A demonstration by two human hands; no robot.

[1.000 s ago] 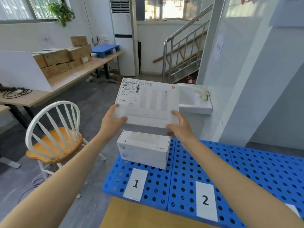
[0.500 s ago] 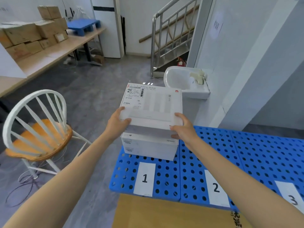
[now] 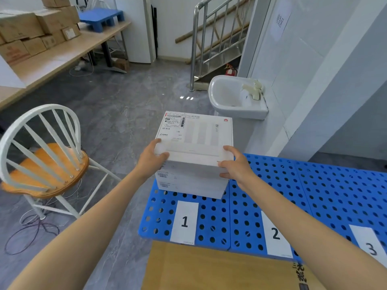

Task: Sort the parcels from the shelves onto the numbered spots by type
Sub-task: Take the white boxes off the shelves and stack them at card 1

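Both hands were curled on the white box (image 3: pixel 196 141): left hand (image 3: pixel 151 159) and right hand (image 3: pixel 235 166) gripped its near corners, thumbs on top. It hung on or just above the lower box (image 3: pixel 188 185) behind label 1 (image 3: pixel 184 221); contact was unclear. My call was to square the edges, then slip the fingers out. The card looked smooth and rigid, and the blue pallet (image 3: pixel 324 195) was perforated plastic.

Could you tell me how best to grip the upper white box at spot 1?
Take the upper white box by its near corners, left hand from the left, right hand from the right: it is wide, flat, level over the lower box.
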